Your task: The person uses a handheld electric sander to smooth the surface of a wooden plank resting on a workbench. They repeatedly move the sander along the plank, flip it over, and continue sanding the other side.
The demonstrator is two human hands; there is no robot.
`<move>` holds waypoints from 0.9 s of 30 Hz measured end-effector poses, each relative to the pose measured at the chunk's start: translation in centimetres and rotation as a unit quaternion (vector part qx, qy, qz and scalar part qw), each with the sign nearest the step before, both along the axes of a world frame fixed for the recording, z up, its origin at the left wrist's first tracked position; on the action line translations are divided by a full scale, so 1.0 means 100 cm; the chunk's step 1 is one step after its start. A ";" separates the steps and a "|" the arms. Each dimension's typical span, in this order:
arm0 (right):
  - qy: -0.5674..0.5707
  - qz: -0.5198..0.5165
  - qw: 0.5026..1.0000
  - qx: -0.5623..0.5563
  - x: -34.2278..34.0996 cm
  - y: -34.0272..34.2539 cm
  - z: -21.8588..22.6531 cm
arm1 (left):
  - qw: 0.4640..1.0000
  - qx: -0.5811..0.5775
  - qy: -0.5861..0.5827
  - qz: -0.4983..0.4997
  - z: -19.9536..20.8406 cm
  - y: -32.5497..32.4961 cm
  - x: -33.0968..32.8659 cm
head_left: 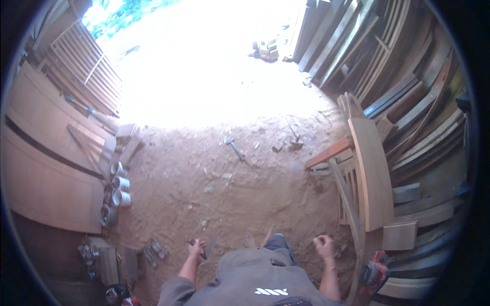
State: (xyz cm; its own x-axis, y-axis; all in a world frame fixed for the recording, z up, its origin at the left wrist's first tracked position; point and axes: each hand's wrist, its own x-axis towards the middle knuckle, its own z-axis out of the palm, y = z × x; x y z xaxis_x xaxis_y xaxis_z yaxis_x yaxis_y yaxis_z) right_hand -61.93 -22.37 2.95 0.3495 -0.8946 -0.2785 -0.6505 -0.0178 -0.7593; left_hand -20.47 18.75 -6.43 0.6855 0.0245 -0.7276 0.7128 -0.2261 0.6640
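Holding tool (205,252), L hand (196,249), R hand (324,246) apart

No words or numbers can be read. The grey cloth shirt (250,275) bears a white mark of slanted bars (271,291); print on the white cylindrical cans (122,198) is too small to tell.

Head view: scene looked down on from the head, through the left of two fisheyes worn side by side; faced ahead and down. Grey shirt (250,273) seen very near at the lower edge, left hand (196,249) and right hand (324,247) just beyond. Dirt floor (178,183) centred, bright ground (189,81) reached at top. Side edges bowed; corners darkened by the round rim.
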 end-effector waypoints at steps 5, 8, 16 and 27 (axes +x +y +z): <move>0.116 0.027 0.952 0.282 0.020 0.011 -0.070 | 0.992 -0.023 0.112 0.043 -0.041 -0.010 0.012; 0.168 0.102 0.932 0.304 0.021 -0.014 -0.099 | 0.983 0.006 0.144 0.112 -0.058 -0.015 0.005; 0.051 -0.123 0.974 0.183 0.164 -0.198 -0.129 | 0.974 0.077 0.068 -0.204 -0.055 -0.051 0.049; 0.021 -0.183 0.954 0.237 0.074 -0.205 -0.037 | 0.989 -0.079 0.129 0.004 0.011 -0.206 0.185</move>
